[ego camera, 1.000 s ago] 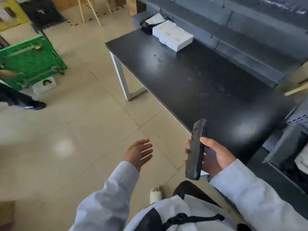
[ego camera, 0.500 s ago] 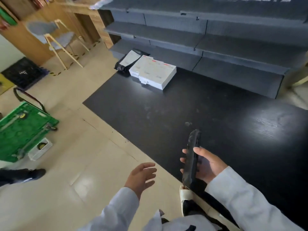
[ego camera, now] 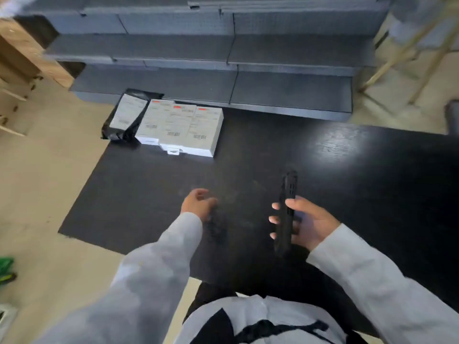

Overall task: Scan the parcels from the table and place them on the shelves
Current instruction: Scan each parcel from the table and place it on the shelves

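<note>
Now at the black table, scanner in hand, parcels at the far corner

Gripped in the right hand (ego camera: 306,223): a slim black handheld scanner (ego camera: 286,212), held edge-on and roughly upright, thumb across its near side, fingertips wrapped round past its left edge. Raised over the matte black tabletop (ego camera: 372,194), close to the near edge.

Hanging over the same tabletop, left of the scanner: the left hand (ego camera: 198,203), blurred, fingers loosely curled, holding nothing, not seen to touch the surface. Both arms in pale grey sleeves.

Grouped at the far left corner of the table: flat white cardboard boxes with red-marked printed labels (ego camera: 183,126), lying side by side and touching, barcodes facing the near side. Just left of them, touching the nearest box and tilted: a black plastic mailer bag with a white label (ego camera: 125,117).

Directly behind the table: dark grey metal shelves (ego camera: 285,90), stepped in several tiers. Beige tiled floor (ego camera: 37,194) to the left; something green (ego camera: 6,266) at the lower left edge, too cropped to tell.
</note>
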